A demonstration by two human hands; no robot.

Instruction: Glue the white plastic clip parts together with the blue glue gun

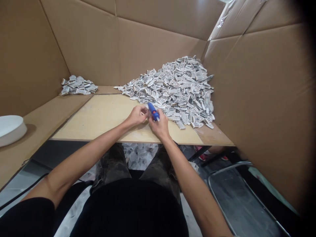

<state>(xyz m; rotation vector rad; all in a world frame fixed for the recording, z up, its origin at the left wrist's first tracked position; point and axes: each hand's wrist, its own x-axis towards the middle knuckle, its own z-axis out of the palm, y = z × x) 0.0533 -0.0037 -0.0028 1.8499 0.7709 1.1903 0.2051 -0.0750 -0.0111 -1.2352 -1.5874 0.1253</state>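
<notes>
My right hand (160, 124) is wrapped round a small blue tool (153, 111) with a red part on it, just over the table's front half. Beside it on the left, my left hand (138, 115) has its fingers curled together near the tool; whatever they may pinch is too small to make out. Behind both hands, a large heap of flat whitish slotted pieces (177, 87) rises against the cardboard corner. A smaller pile of similar pieces (78, 85) lies at the back left.
Cardboard walls (158, 49) enclose the pale table top (98, 115). A round white container (11, 130) stands at the far left. Below the right side are a metal-framed chair (244, 194) and someone's red shoe (202, 154). Whitish bits lie under the table.
</notes>
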